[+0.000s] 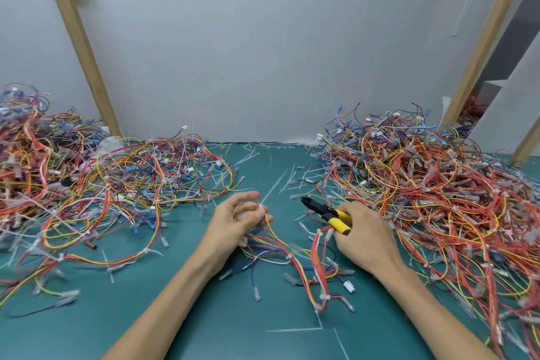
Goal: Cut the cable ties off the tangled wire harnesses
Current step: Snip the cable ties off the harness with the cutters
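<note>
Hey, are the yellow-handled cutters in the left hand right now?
No, the right hand grips the yellow-handled cutters, while the left hand pinches a wire harness.

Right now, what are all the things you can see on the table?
mat: one, teal, under everything
left wire harness pile: one, red, yellow and blue, left side of mat
right wire harness pile: one, mostly red and orange, right side of mat
loose wire harness: one, red, yellow, blue, middle of mat
cable ties: many, white, scattered on far mat
cutters: one, black head, yellow handles, near middle, held
wooden posts: at least two, pale, before the wall
wall: one, grey-white, behind
left hand: holds loose wire harness
right hand: grips cutters
</note>
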The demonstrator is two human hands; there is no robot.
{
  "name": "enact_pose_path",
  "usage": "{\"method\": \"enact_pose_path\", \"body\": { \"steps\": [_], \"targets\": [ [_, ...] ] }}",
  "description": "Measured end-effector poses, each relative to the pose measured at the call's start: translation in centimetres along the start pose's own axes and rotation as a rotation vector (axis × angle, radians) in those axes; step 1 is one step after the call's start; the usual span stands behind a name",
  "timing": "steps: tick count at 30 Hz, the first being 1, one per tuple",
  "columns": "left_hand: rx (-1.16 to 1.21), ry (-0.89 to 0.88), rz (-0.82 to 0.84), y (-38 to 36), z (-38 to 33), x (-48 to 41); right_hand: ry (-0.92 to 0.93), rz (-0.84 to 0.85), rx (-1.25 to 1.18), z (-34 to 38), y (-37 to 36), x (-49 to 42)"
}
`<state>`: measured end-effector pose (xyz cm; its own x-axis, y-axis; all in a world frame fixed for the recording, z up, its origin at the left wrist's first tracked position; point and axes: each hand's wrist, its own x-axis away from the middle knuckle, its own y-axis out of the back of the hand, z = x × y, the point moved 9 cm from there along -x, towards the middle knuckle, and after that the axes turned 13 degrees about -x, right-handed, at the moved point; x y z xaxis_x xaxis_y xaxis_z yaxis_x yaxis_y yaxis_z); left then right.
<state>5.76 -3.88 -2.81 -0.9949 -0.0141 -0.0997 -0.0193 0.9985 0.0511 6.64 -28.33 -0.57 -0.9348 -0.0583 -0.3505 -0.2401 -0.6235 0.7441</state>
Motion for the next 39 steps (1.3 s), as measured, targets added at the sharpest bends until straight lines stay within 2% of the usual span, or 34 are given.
{"method": "enact_pose_path", "body": {
  "steps": [3,9,12,15,18,22,24,27,31,36,39],
  "targets": [
    [0.05,0.026,0.071,-0.9,0.7,0.0,-0.014,-0.041,-0.062,0.1,0.4,0.1],
    [-0.144,0.059,0.087,-1.1,0.9,0.3,-0.006,-0.112,-0.16,-0.1,1.0,0.0],
    [-0.198,0.061,0.059,-1.0,0.9,0.4,-0.006,-0.254,-0.311,-0.4,2.4,0.1],
    [-0.187,0.055,0.031,-0.9,0.6,0.5,0.02,-0.316,-0.449,-0.5,3.0,0.2],
    [-0.163,0.037,0.012,-0.9,0.4,0.4,0.025,-0.313,-0.566,-1.0,3.0,0.0],
    [-0.015,0.057,-0.013,-1.0,0.5,0.5,-0.097,-0.279,-0.929,-2.0,2.3,-0.3],
    [0.012,0.053,-0.024,-1.0,0.4,0.5,-0.142,-0.261,-1.029,-2.3,1.8,-0.4],
    [0.023,0.063,-0.022,-1.0,0.4,0.5,-0.19,-0.259,-1.077,-2.9,1.5,-0.4],
    [-0.084,0.048,-0.061,-0.3,0.3,0.5,-0.217,-0.326,-1.074,-3.9,2.3,-0.4],
    [-0.229,0.059,-0.126,1.5,0.2,0.1,-0.215,-0.434,-0.932,-4.0,3.0,0.0],
    [-0.282,0.071,-0.136,1.7,0.7,0.0,-0.253,-0.445,-0.928,-4.0,2.4,0.2]
  ]
}}
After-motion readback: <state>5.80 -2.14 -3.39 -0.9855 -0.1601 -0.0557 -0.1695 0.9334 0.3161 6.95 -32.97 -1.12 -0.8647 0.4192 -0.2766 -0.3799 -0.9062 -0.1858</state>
